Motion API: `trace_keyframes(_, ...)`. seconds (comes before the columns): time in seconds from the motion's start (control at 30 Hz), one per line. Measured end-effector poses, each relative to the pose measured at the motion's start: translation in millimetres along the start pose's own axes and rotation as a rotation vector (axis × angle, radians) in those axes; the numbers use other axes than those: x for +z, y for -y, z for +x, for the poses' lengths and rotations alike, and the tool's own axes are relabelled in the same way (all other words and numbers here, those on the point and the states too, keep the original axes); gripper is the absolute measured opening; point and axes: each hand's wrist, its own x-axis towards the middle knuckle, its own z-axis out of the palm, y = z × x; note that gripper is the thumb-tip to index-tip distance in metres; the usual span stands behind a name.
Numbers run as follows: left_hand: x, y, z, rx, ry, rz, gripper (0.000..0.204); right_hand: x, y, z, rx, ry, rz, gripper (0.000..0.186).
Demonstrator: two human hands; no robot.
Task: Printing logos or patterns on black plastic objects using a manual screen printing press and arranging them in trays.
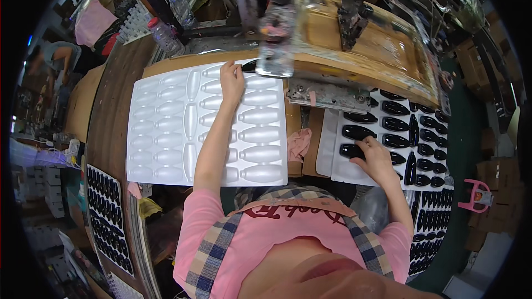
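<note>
My left hand [233,82] is at the far edge of a white moulded plastic tray [131,133] with bottle-shaped hollows. Its fingers are closed on the end of a glossy black bottle [249,66], which lies partly behind the machine's edge. My right hand [376,158] is over a second white tray [346,176], on the right, filled with black bottles. Thumb and fingers grip one black bottle [350,151] in its near left corner. Several more bottles lie in rows beyond that hand.
A printing machine with a wooden-framed screen [371,63] hangs over the far side of the right tray. A pink cloth [300,145] lies between the trays. Beyond the left tray stands a clear red-capped bottle [165,36]. Far left, a person [64,58] sits. A pink stool [475,195] is at right.
</note>
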Motion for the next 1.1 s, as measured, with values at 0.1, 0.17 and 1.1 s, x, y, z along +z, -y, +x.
trace_keyframes(0.1,-7.0,-14.6,0.2,-0.156,0.054,-0.029,0.021,-1.4,-6.7,-1.0,0.052,0.004,0.161,0.041)
trace_keyframes(0.17,-17.5,-39.6,10.1,-0.22,0.105,-0.068,0.022,-15.3,-8.9,-2.3,0.137,-0.056,0.307,0.042)
trace_keyframes(1.1,-57.1,-73.6,50.1,-0.326,0.25,-0.622,0.022,-39.7,24.9,113.5,-0.231,-0.449,0.438,0.047)
